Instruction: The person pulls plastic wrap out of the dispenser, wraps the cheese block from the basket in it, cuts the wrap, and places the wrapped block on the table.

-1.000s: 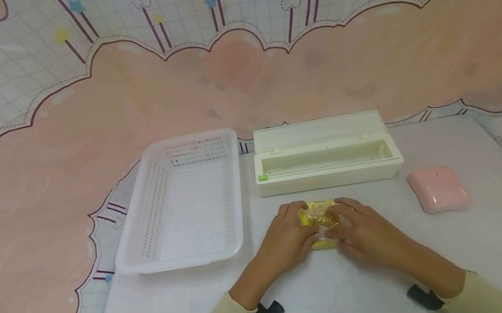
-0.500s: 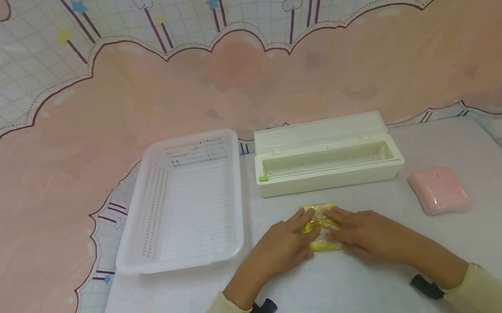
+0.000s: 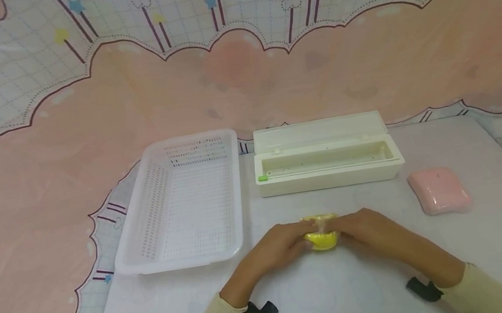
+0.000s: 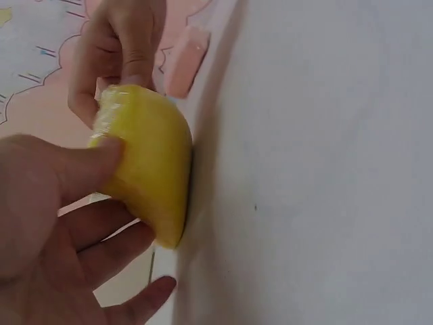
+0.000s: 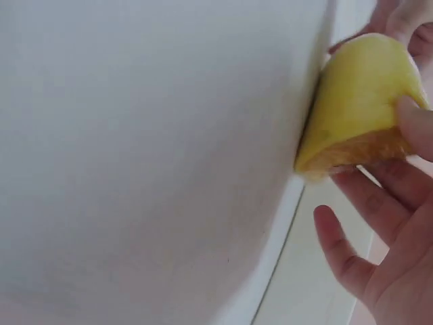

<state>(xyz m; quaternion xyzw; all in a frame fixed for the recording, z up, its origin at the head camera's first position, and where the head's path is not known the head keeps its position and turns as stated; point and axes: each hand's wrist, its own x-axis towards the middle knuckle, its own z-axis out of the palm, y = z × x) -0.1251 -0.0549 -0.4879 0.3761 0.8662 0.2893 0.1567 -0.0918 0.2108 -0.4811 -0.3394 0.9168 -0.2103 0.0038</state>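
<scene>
A smooth, rounded yellow block-like thing (image 3: 322, 242) with clear film on it stands close over the white table, between my hands. My left hand (image 3: 278, 243) grips its left side; in the left wrist view the thumb presses the film-covered face of the yellow thing (image 4: 157, 152) and fingers lie behind it. On the other side my right hand (image 3: 372, 231) holds it likewise, thumb on one face of the yellow thing (image 5: 365, 88) and fingers behind, the little finger standing free. Wrinkled film shows between the thumbs. The far side is hidden by the hands in the head view.
A long cream film dispenser box (image 3: 331, 179) with raised lid and small green slider (image 3: 262, 178) stands just beyond the hands. Left of it sits a white perforated basket (image 3: 238, 207). A shiny pink rounded-square thing (image 3: 440, 189) lies at right. A patterned cloth (image 3: 270, 88) hangs behind.
Earlier the fingers lay spread over the film on top of the yellow thing. Now the hands have closed on its sides and its plain yellow near face shows more.
</scene>
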